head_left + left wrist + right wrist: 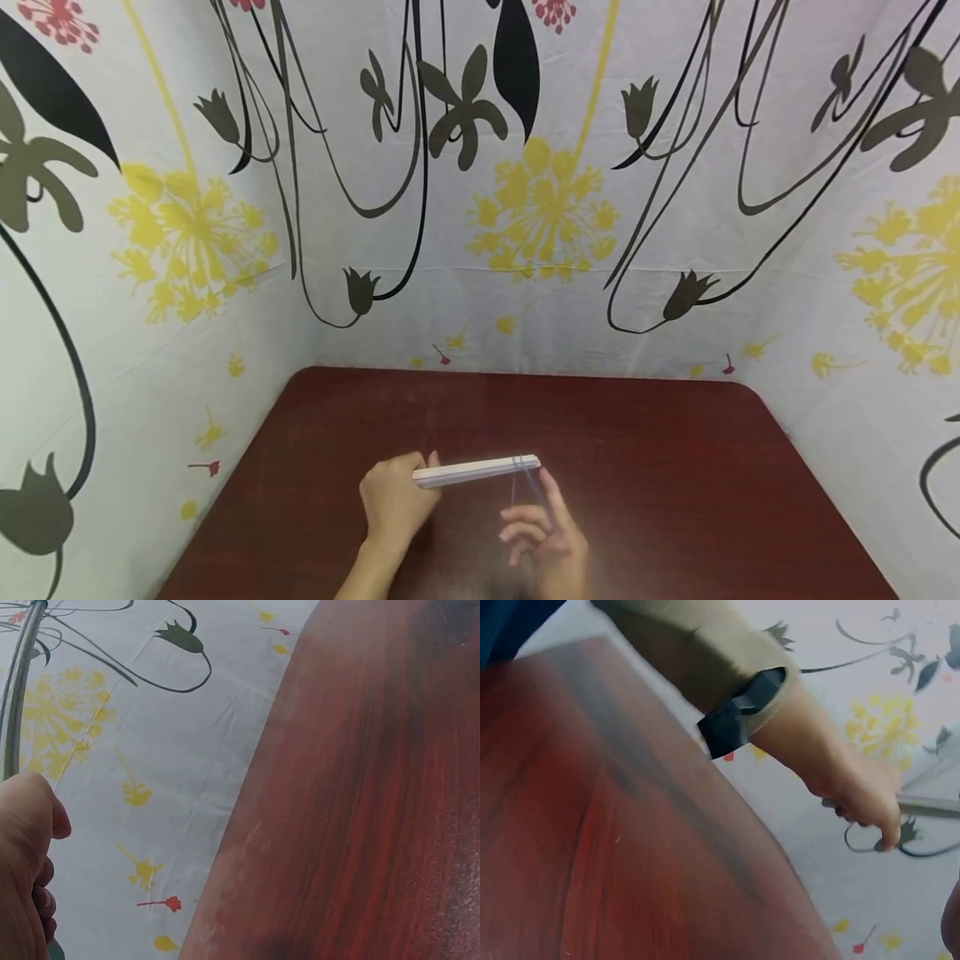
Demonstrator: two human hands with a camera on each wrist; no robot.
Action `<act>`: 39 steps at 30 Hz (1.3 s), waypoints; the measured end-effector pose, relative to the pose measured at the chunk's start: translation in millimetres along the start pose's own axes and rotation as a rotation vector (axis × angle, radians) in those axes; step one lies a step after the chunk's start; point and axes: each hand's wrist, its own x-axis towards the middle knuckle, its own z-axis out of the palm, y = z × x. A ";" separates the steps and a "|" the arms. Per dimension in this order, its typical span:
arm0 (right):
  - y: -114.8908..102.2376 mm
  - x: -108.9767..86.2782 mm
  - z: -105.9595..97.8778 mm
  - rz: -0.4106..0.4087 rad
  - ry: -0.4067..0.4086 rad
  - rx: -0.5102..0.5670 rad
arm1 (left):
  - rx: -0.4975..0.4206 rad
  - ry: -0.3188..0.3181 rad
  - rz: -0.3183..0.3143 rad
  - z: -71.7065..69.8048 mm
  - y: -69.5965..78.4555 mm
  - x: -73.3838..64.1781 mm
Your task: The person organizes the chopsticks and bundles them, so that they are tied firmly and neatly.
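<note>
A bundle of thin whitish sticks [472, 472] is held up above the table, sloping slightly upward to the right. My left hand [397, 496] grips its left end, and in the left wrist view the sticks [16, 690] rise from above the thumb. Near the bundle's right end, a thin bluish string [521, 463] is wrapped around it, and strands hang down toward my right hand [558, 533]. The index finger of that hand points up at the bundle's tip, while its other fingers curl at the string. In the right wrist view, my left hand [866, 791] is seen gripping the sticks from the side.
A dark red-brown wooden table [675, 467] lies beneath both hands. Around it hangs a white cloth [450, 242] printed with yellow, black and red plants. A black strap with a device [742, 712] sits on the left wrist.
</note>
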 end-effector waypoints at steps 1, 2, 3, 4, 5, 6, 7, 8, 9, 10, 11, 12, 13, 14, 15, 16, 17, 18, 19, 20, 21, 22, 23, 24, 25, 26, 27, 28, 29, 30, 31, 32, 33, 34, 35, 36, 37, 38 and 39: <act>-0.7 2.4 -0.5 -0.021 -0.005 -0.009 | -0.001 0.004 -0.001 0.5 -0.1 -0.5; -1.8 6.2 -0.4 -0.062 -0.017 -0.040 | -0.003 0.006 -0.002 0.9 0.0 -1.1; -2.5 10.1 -0.1 -0.111 -0.024 -0.065 | -0.006 0.009 -0.003 1.3 0.2 -1.8; -2.7 15.2 -2.4 -0.152 -0.078 -0.055 | -0.009 0.010 -0.005 1.7 0.6 -2.4; -1.8 19.8 -4.8 -0.190 -0.140 -0.034 | -0.012 0.012 -0.007 2.0 1.1 -2.8; -2.4 20.7 -4.6 -0.197 -0.156 -0.037 | -0.013 0.015 -0.005 2.2 1.9 -3.0; -3.1 19.4 -3.6 -0.153 -0.149 -0.015 | -0.015 0.019 0.001 2.2 2.9 -2.9; -3.7 16.7 -3.2 -0.092 -0.141 0.012 | -0.016 0.023 0.008 2.1 4.0 -2.7; -4.0 12.7 -3.1 -0.010 -0.116 0.050 | -0.013 0.025 0.013 2.2 4.6 -2.5; -4.3 9.3 -3.0 0.073 -0.086 0.077 | -0.008 0.026 0.015 2.0 4.8 -2.4; -4.3 3.1 -1.4 0.141 -0.014 0.056 | -0.002 0.028 0.016 1.5 4.5 -2.2; -6.4 -1.5 0.8 0.222 0.061 0.049 | 0.007 0.030 0.016 1.0 4.1 -2.1; -7.9 -2.4 -0.3 0.299 0.098 0.072 | 0.015 0.032 0.014 0.7 3.0 -2.2; -9.4 -2.1 -2.7 0.359 0.118 0.092 | 0.024 0.037 0.015 0.4 1.9 -2.3; -10.9 -0.6 -5.8 0.412 0.139 0.113 | 0.034 0.046 0.020 0.0 0.7 -2.4; -12.7 2.5 -9.9 0.464 0.157 0.136 | 0.046 0.061 0.035 -0.7 -0.1 -2.2; -14.3 6.3 -14.9 0.513 0.171 0.147 | 0.054 0.085 0.060 -1.4 -0.6 -1.7; -17.0 11.9 -18.7 0.562 0.198 0.150 | 0.060 0.110 0.090 -2.0 -0.7 -1.2; -18.3 16.5 -23.7 0.605 0.218 0.137 | 0.063 0.136 0.124 -2.6 -0.7 -0.4; -19.4 20.7 -28.7 0.642 0.234 0.116 | 0.067 0.165 0.160 -3.5 -0.3 0.8; -20.4 24.6 -33.3 0.679 0.250 0.084 | 0.069 0.193 0.195 -4.4 0.1 2.0; -21.1 28.1 -37.4 0.712 0.260 0.046 | 0.068 0.220 0.228 -5.3 0.5 3.4; -21.8 31.1 -40.7 0.742 0.264 -0.004 | 0.064 0.244 0.252 -6.3 1.1 4.8; -22.2 33.5 -43.3 0.766 0.266 -0.053 | 0.065 0.263 0.269 -7.3 1.5 6.1; -22.8 35.8 -45.4 0.785 0.262 -0.108 | 0.069 0.283 0.284 -8.1 1.9 7.6; -23.1 37.6 -47.1 0.794 0.250 -0.165 | 0.071 0.301 0.292 -8.8 2.3 8.8; -23.1 39.2 -48.2 0.800 0.244 -0.224 | 0.069 0.317 0.296 -9.4 2.3 9.5; -23.0 40.5 -48.9 0.800 0.237 -0.286 | 0.070 0.331 0.299 -9.8 2.2 10.0; -22.5 41.5 -49.4 0.799 0.228 -0.340 | 0.072 0.342 0.300 -10.2 2.3 10.2; -22.1 42.3 -49.6 0.799 0.216 -0.385 | 0.070 0.351 0.302 -10.2 2.5 10.1; -21.4 42.9 -49.6 0.806 0.199 -0.429 | 0.065 0.359 0.305 -10.1 3.0 10.2; -20.4 43.4 -49.6 0.823 0.180 -0.450 | 0.057 0.362 0.309 -9.9 3.6 10.3; -19.1 43.7 -49.3 0.841 0.158 -0.474 | 0.049 0.362 0.315 -9.4 4.4 10.5; -17.8 43.4 -48.9 0.866 0.131 -0.492 | 0.045 0.359 0.320 -8.9 5.7 10.3; -16.6 42.9 -48.6 0.885 0.105 -0.494 | 0.040 0.356 0.323 -8.5 7.0 10.1; -15.5 42.4 -48.2 0.905 0.086 -0.488 | 0.035 0.350 0.322 -8.3 8.4 10.0; -14.6 41.6 -48.2 0.925 0.079 -0.464 | 0.029 0.345 0.320 -8.2 9.5 9.9; -14.1 40.8 -48.4 0.939 0.084 -0.431 | 0.020 0.341 0.315 -8.2 10.3 9.7; -14.0 39.8 -48.8 0.939 0.087 -0.403 | 0.014 0.335 0.307 -8.3 11.1 9.3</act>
